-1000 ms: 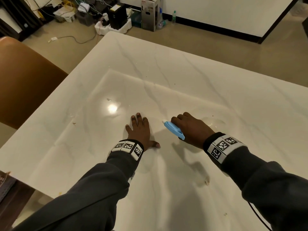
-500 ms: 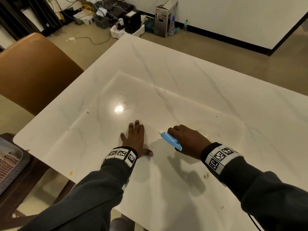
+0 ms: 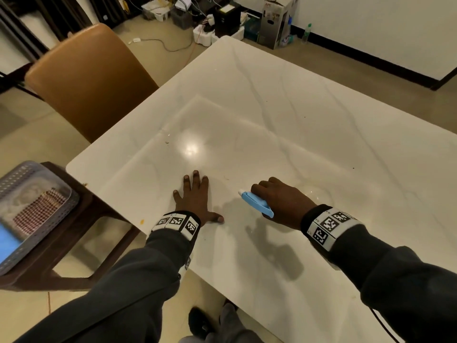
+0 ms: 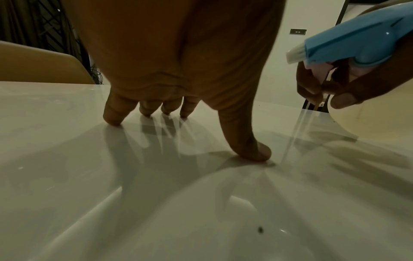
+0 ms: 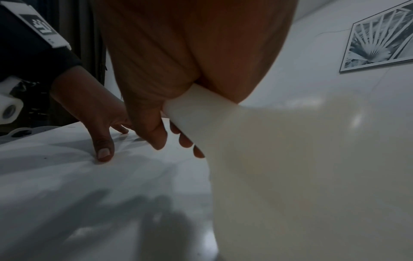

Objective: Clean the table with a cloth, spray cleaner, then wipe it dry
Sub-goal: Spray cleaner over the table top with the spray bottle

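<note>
My right hand (image 3: 279, 201) grips a spray bottle (image 3: 256, 203) with a blue head and a pale round body, its nozzle aimed left over the white marble table (image 3: 272, 115). In the left wrist view the bottle (image 4: 357, 44) shows a pink trigger under a curled finger. The right wrist view is filled by the bottle's (image 5: 312, 167) pale body below my right hand (image 5: 170, 137). My left hand (image 3: 195, 194) rests flat on the table, fingers spread, just left of the nozzle. Its fingertips (image 4: 114, 116) press the glossy surface. No cloth lies on the table.
A tan leather chair (image 3: 91, 78) stands at the table's left side. A grey basket (image 3: 32, 206) holding cloth sits on a dark stool at the near left. Small crumbs dot the table. Boxes and cables (image 3: 222, 16) clutter the floor beyond the far end.
The view has swung left and back, bringing the chair and basket into sight. Both hands hold the same pose on the table; the bottle stays in my right hand.
</note>
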